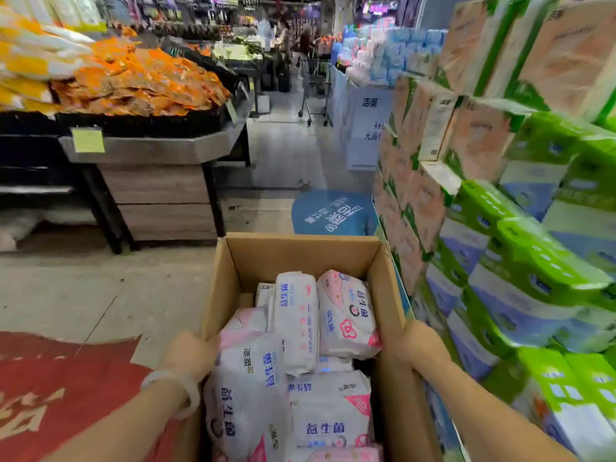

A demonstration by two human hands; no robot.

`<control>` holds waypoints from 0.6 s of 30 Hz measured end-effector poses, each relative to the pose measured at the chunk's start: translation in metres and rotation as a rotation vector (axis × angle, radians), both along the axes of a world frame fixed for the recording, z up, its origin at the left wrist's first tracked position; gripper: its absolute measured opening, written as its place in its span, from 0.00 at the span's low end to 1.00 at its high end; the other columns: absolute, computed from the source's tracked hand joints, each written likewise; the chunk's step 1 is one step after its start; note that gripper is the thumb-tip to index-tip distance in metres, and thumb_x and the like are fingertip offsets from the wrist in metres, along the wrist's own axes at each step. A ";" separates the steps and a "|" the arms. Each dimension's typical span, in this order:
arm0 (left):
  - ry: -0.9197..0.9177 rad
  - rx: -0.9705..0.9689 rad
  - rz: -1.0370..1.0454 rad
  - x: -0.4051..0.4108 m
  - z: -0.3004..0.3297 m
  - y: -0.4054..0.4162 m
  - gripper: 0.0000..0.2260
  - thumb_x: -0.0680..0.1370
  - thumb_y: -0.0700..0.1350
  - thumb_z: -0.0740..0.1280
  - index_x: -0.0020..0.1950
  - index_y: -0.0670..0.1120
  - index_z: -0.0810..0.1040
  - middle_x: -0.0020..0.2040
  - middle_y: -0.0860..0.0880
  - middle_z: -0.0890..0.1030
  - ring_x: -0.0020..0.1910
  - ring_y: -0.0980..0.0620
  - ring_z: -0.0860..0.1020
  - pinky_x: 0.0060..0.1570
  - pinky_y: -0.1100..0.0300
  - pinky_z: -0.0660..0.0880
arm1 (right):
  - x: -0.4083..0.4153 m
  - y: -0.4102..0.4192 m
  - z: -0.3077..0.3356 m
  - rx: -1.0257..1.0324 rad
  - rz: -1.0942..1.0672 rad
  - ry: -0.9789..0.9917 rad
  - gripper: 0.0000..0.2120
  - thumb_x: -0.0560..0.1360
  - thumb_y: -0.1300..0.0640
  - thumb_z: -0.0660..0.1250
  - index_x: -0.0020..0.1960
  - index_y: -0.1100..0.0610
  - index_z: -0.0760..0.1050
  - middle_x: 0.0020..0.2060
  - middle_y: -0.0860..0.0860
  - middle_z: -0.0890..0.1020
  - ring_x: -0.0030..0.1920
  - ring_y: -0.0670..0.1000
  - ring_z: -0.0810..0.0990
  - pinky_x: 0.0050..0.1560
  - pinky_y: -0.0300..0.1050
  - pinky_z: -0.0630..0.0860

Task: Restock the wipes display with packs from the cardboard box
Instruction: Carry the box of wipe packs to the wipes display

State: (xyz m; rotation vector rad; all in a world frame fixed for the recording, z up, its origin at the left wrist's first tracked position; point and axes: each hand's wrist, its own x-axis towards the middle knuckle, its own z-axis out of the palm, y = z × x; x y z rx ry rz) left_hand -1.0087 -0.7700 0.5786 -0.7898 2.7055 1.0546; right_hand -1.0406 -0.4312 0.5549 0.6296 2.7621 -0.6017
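The cardboard box (300, 251) sits low in front of the person, open at the top, its long axis running straight away from them down the aisle. Each hand grips a side wall: the left hand (190, 353) has its fingers curled over the left rim, and the right hand (416, 345) clasps the right wall from outside, so neither is free to pick anything up.

The wipes packs (296, 318) lie loosely heaped inside, between the two hands, white and pink wrappers mostly lengthwise with the box. The nearest packs lie just inside the left rim, touching or almost touching the left hand, so that hand looks better placed to lift one.

Stacked tissue packs (533, 261) rise immediately to the right, just beside the box's right wall. Whether the wipes display is there I cannot tell.
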 end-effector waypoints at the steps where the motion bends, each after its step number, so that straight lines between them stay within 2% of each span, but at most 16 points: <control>1: -0.010 0.003 -0.004 -0.036 0.001 0.002 0.17 0.77 0.44 0.65 0.27 0.43 0.76 0.24 0.48 0.74 0.27 0.48 0.73 0.28 0.60 0.64 | -0.035 0.002 0.001 0.003 0.007 -0.005 0.10 0.78 0.54 0.60 0.42 0.60 0.71 0.57 0.61 0.81 0.58 0.60 0.80 0.47 0.44 0.72; 2: -0.008 0.013 0.000 -0.072 -0.001 0.004 0.18 0.77 0.45 0.65 0.27 0.43 0.76 0.24 0.48 0.75 0.28 0.47 0.74 0.29 0.60 0.64 | -0.072 0.004 0.002 0.001 0.011 0.002 0.12 0.77 0.55 0.60 0.36 0.58 0.66 0.56 0.60 0.81 0.57 0.60 0.80 0.44 0.43 0.70; 4: 0.027 0.030 0.027 -0.140 -0.008 0.009 0.19 0.77 0.45 0.65 0.26 0.43 0.75 0.23 0.49 0.74 0.28 0.48 0.73 0.28 0.60 0.64 | -0.147 0.009 0.006 0.009 0.028 0.015 0.16 0.76 0.57 0.61 0.33 0.56 0.60 0.52 0.59 0.81 0.54 0.60 0.80 0.43 0.43 0.70; 6: 0.037 0.037 0.061 -0.206 -0.009 0.015 0.20 0.78 0.45 0.65 0.25 0.44 0.73 0.24 0.48 0.73 0.29 0.46 0.73 0.28 0.59 0.63 | -0.221 0.011 0.012 0.004 0.037 0.024 0.14 0.75 0.57 0.61 0.33 0.56 0.61 0.44 0.58 0.78 0.46 0.58 0.78 0.39 0.43 0.69; 8: 0.036 0.038 0.066 -0.271 -0.008 0.019 0.19 0.78 0.47 0.64 0.28 0.43 0.75 0.28 0.45 0.75 0.35 0.43 0.74 0.33 0.56 0.64 | -0.290 0.014 0.022 0.009 0.064 0.036 0.12 0.75 0.58 0.61 0.34 0.58 0.64 0.39 0.55 0.76 0.45 0.58 0.79 0.35 0.42 0.68; 11: 0.038 0.014 0.065 -0.372 -0.001 0.024 0.16 0.79 0.48 0.63 0.40 0.37 0.81 0.39 0.38 0.80 0.42 0.41 0.77 0.40 0.58 0.65 | -0.392 0.018 0.037 0.014 0.093 0.030 0.08 0.75 0.59 0.63 0.40 0.62 0.72 0.40 0.56 0.78 0.48 0.59 0.80 0.39 0.44 0.69; 13: 0.047 -0.002 0.055 -0.443 0.001 0.028 0.15 0.78 0.47 0.63 0.37 0.38 0.78 0.34 0.41 0.77 0.38 0.42 0.76 0.36 0.57 0.64 | -0.462 0.020 0.043 0.034 0.106 0.029 0.06 0.75 0.59 0.64 0.43 0.63 0.72 0.42 0.57 0.76 0.47 0.58 0.80 0.39 0.45 0.71; 14: 0.054 -0.010 0.056 -0.480 0.001 0.030 0.15 0.78 0.47 0.64 0.35 0.39 0.76 0.30 0.43 0.75 0.34 0.43 0.73 0.33 0.56 0.62 | -0.499 0.021 0.044 0.048 0.108 0.037 0.07 0.75 0.59 0.65 0.46 0.64 0.74 0.43 0.57 0.77 0.49 0.59 0.81 0.39 0.46 0.73; 15: 0.067 -0.008 0.062 -0.518 0.001 0.031 0.15 0.77 0.46 0.64 0.34 0.40 0.76 0.29 0.44 0.73 0.32 0.44 0.72 0.31 0.56 0.62 | -0.536 0.023 0.041 0.050 0.092 0.046 0.12 0.74 0.59 0.66 0.54 0.65 0.74 0.44 0.58 0.78 0.51 0.59 0.81 0.40 0.47 0.75; 16: 0.069 -0.007 0.060 -0.556 -0.001 0.031 0.14 0.77 0.46 0.65 0.34 0.39 0.76 0.29 0.44 0.73 0.32 0.43 0.72 0.31 0.56 0.63 | -0.571 0.024 0.038 0.042 0.068 0.043 0.18 0.73 0.59 0.66 0.61 0.66 0.72 0.46 0.59 0.80 0.51 0.59 0.81 0.40 0.47 0.76; 17: 0.058 -0.010 0.052 -0.593 -0.002 0.032 0.14 0.76 0.45 0.65 0.33 0.38 0.76 0.29 0.44 0.73 0.34 0.42 0.72 0.34 0.56 0.64 | -0.605 0.026 0.035 0.021 0.047 0.035 0.22 0.73 0.59 0.66 0.64 0.66 0.70 0.47 0.59 0.80 0.49 0.60 0.81 0.37 0.46 0.75; 18: 0.049 -0.012 0.049 -0.630 -0.003 0.034 0.15 0.76 0.45 0.65 0.32 0.39 0.74 0.28 0.44 0.72 0.36 0.42 0.73 0.36 0.57 0.65 | -0.638 0.030 0.032 -0.007 0.028 0.032 0.21 0.72 0.59 0.66 0.63 0.66 0.72 0.46 0.59 0.79 0.48 0.60 0.81 0.34 0.45 0.74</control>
